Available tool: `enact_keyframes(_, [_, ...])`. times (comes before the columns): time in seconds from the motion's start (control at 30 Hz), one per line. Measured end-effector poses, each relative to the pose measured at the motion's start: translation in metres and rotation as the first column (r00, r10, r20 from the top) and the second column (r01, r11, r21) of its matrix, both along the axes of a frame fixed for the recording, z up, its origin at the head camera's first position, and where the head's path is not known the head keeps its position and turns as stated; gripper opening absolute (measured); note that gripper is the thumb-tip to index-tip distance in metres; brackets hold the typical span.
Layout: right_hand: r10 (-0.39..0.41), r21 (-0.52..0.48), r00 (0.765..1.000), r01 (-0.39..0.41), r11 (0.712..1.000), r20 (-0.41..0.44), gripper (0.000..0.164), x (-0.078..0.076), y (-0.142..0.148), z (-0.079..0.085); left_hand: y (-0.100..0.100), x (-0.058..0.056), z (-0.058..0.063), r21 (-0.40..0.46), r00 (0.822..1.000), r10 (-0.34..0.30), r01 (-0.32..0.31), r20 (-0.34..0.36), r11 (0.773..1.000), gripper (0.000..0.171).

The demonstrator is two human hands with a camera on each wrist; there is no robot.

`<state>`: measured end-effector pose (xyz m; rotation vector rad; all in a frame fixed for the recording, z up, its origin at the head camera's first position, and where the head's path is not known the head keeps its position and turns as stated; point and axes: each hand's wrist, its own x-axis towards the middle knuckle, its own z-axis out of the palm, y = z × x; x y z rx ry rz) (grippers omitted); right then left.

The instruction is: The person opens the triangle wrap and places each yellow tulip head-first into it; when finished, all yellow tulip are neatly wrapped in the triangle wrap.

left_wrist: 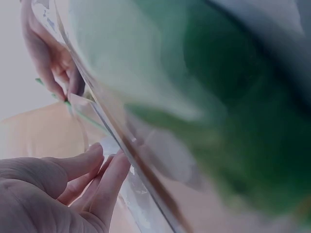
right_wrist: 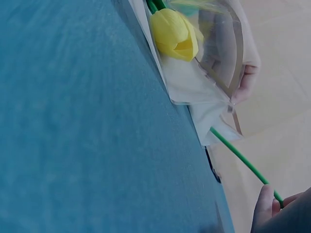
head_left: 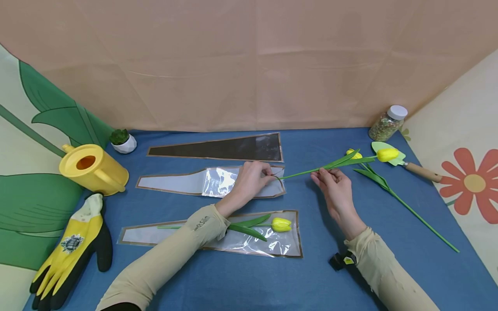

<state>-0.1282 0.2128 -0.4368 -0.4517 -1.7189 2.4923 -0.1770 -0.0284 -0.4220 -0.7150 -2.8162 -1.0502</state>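
Observation:
My left hand (head_left: 250, 178) pinches the wide right end of the middle clear flower sleeve (head_left: 219, 181), lifting its upper film. My right hand (head_left: 335, 188) pinches the green stem of a yellow artificial tulip (head_left: 387, 154), bloom to the right. The stem's tip meets the sleeve's mouth; in the right wrist view the stem (right_wrist: 243, 160) points into it. Nearer me, a front sleeve (head_left: 288, 246) holds another tulip (head_left: 281, 224), partly covered by my left forearm. At the back lies a sleeve with a dark back (head_left: 218, 147). The left wrist view is blurred by close film.
A third tulip (head_left: 408, 207) lies on the blue cloth (head_left: 249, 285) at right, beside a trowel (head_left: 424, 171) and a jar (head_left: 387, 124). At left are a yellow watering can (head_left: 110, 172), a small potted plant (head_left: 124, 144) and a yellow-black glove (head_left: 74, 246).

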Motion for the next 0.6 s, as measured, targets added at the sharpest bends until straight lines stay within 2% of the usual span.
enact_keyframes(0.37, [0.020, -0.020, 1.000, -0.020, 1.000, 0.005, 0.010, -0.0021, -0.0006, -0.0011, -0.0013, -0.0013, 0.0002, -0.010, 1.000, 0.002, -0.002, -0.007, 1.000, 0.008])
enact_keyframes(0.6, [0.036, -0.041, 0.998, -0.034, 0.999, 0.046, 0.013, -0.0055, 0.0020, -0.0004, -0.0025, -0.0023, -0.0009, -0.004, 1.000, -0.010, 0.010, -0.004, 1.000, 0.006])
